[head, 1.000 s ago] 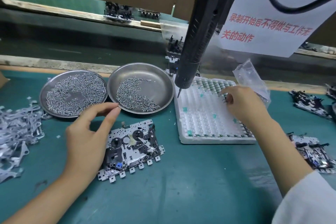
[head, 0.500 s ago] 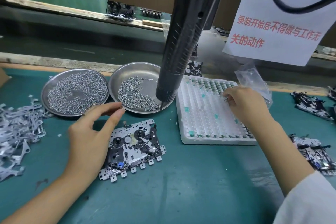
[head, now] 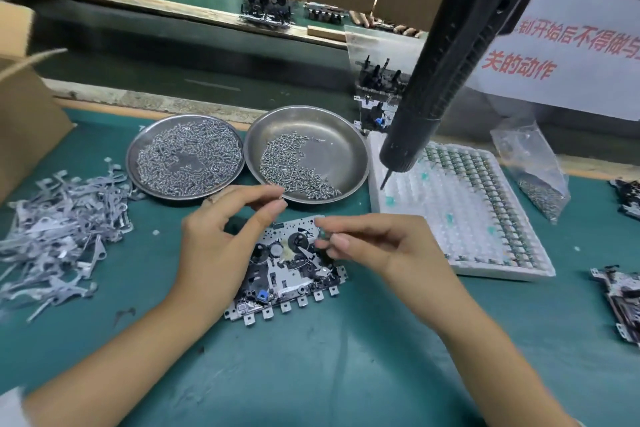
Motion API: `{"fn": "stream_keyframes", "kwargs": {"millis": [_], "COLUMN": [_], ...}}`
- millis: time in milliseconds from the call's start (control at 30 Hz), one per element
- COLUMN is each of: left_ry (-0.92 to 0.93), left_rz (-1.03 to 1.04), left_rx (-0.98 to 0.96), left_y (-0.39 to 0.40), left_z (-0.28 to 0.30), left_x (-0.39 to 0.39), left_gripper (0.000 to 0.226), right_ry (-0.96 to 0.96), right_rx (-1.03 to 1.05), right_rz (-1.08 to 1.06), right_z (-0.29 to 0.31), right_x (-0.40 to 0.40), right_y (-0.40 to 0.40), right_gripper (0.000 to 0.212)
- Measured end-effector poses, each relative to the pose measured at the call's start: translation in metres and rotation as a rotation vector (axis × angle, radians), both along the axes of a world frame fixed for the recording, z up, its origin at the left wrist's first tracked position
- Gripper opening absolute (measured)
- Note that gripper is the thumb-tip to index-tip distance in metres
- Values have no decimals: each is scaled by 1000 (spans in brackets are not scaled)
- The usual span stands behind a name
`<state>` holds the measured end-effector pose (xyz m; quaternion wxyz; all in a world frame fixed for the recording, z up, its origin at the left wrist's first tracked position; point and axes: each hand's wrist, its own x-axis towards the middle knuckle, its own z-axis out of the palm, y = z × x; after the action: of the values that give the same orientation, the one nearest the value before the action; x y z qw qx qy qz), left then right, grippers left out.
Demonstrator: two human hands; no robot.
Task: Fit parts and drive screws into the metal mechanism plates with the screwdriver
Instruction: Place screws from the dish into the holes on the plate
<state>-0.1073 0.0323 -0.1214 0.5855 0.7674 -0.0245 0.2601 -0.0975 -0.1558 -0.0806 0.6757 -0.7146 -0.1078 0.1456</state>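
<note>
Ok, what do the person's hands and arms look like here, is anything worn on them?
Both hands are bare: no gloves, rings or watch visible on the left hand or right hand. The forearms are uncovered; a white sleeve shows only at the lower left corner, on the left arm. No markings visible.

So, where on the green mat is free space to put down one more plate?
Bare mat lies in front of the mechanism plate, between the forearms. Crowded: metal levers left, screw dishes behind, white tray right.
</note>
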Motion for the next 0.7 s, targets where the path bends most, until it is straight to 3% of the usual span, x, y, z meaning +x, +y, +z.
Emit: {"fn": "stream_keyframes", "kwargs": {"millis": [100, 200, 567, 700], "left_ry": [-2, 10, -34, -57], "left_rz": [-60, -98, -167, -168], "left_rx": [47, 52, 95, 147], "left_y": [-1, -1, -1, -2], "left_z": [0, -1, -4, -3], "left_x": [-3, -2, 1, 1], "left_gripper": [10, 23, 18, 27], "right_ry": [-16, -50, -100, -133], "right_rx": [98, 108, 76, 82], "right_rz": [-101, -168, -137, -142], "right_z": [-9, -14, -22, -22], "right_x": [3, 4, 0, -1], "right_y": [15, 18, 19, 20], "right_gripper": [23, 29, 19, 18]}}
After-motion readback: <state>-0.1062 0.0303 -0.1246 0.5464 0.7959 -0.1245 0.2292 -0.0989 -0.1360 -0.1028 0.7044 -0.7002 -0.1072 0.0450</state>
